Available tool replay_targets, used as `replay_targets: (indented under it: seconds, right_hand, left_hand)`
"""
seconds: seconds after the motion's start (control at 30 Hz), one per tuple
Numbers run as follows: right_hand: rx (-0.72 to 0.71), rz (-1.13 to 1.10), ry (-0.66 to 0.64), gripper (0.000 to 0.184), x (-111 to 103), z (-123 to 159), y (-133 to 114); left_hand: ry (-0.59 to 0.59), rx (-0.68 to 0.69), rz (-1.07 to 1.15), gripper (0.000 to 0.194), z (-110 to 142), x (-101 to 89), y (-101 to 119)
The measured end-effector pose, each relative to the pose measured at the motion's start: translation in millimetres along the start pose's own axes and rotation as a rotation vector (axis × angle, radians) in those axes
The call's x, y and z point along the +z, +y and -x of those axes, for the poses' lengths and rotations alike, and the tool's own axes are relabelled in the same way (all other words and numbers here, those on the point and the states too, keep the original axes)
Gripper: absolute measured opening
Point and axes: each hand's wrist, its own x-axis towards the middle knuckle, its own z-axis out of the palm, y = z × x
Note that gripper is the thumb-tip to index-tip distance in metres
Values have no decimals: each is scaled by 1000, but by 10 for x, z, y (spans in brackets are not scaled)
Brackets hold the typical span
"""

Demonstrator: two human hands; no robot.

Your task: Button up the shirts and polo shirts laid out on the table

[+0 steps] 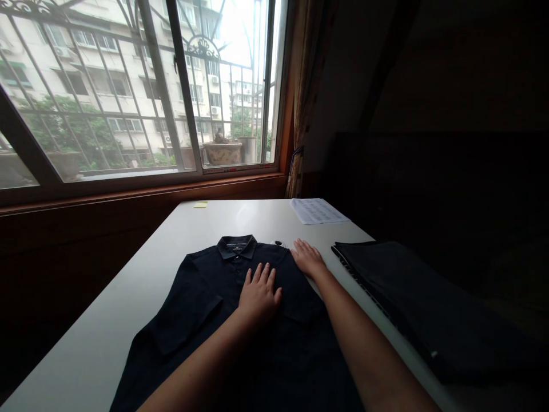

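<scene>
A dark navy polo shirt (pixel 201 309) lies front side up on the white table (pixel 107 303), its collar toward the window and its lower part running out of view at the bottom. My left hand (pixel 261 293) rests flat on the chest, just right of the button placket, fingers spread. At the shirt's right shoulder edge is my right hand (pixel 307 257), its fingers stretched out and lying flat. The right forearm covers part of the shirt's right side. Neither hand grasps anything.
Dark folded cloth (pixel 412 297) lies along the table's right side. Printed paper (pixel 318 211) and a yellow sticky note (pixel 200 205) are at the far edge. A small round black-and-white item (pixel 278 244) sits beyond the shirt. A barred window (pixel 189 86) and curtain (pixel 300 114) stand behind.
</scene>
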Motion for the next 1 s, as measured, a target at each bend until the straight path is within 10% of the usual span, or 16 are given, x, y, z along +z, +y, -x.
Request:
replay_targets:
  seconds: [0.53,1.0]
  right_hand:
    - [-126,-33,-14,61,-57,201,309]
    - [-178,-72,25,58,-92,390,554]
  left_hand:
    - [-162,333,112,48,-115,-370,-675]
    - [-200,75,-28,52,-190,-314,-1069]
